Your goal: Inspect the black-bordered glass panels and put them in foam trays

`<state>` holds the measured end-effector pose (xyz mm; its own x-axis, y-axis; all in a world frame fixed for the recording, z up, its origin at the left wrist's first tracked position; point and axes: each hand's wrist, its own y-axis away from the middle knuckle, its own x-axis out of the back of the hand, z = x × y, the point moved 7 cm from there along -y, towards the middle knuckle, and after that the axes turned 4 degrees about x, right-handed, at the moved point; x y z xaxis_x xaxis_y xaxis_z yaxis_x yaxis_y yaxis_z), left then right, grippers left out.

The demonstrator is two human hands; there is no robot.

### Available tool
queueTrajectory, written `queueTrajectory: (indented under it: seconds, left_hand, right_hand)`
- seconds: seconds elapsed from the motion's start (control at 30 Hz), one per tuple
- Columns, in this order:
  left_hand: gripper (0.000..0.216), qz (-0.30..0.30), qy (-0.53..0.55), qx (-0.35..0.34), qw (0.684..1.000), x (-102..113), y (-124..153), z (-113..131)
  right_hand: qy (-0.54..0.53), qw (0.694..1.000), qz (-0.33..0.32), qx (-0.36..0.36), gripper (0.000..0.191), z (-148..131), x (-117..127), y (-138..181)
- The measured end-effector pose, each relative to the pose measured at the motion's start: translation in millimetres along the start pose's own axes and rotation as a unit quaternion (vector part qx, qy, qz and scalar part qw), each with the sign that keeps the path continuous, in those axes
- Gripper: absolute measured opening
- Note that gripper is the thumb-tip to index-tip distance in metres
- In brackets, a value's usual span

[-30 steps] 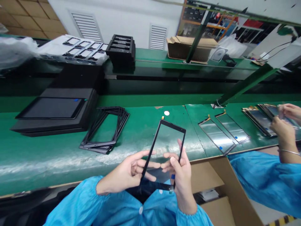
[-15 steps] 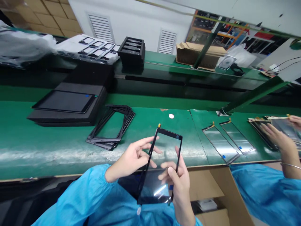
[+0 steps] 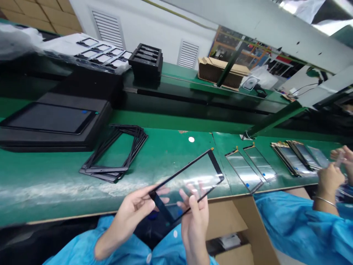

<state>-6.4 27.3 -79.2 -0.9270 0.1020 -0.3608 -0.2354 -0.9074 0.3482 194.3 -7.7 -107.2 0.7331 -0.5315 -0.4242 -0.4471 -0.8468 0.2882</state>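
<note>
1. While both hands share it, the touch-screen glass panel hangs tilted over the near edge of the green bench, long axis rising toward the bench's far right.
2. Left hand: fingers closed on the lower-left corner.
3. Right hand: fingers curled along the lower long edge, nearer the panel's middle.
4. Stacked black frames lie left of the panel on the bench.

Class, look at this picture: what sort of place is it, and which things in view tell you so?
Most likely an electronics assembly line: a long green workbench, a stack of black screen frames, glass panels laid out in a row, and workers in blue smocks.
</note>
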Motion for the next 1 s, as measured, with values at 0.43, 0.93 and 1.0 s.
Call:
queueTrajectory:
  seconds: [0.43, 0.93, 1.0]
  left_hand:
    - [0.051, 0.037, -0.055, -0.002, 0.998, -3.9, 16.2, 56.9]
    - [0.034, 0.018, -0.44, -0.221, 0.87, -23.0, 9.7, 111.9]
    - [0.026, -0.036, -0.473, -0.24, 0.847, -33.7, 6.3, 115.1]
  right_hand:
    - [-0.008, 0.996, -0.052, -0.067, 0.045, 16.3, 14.8, 20.1]
    - [0.017, 0.997, -0.06, -0.033, 0.053, 24.8, 7.3, 23.9]
    - [0.021, 0.998, -0.061, -0.023, 0.05, 24.5, 5.4, 23.4]
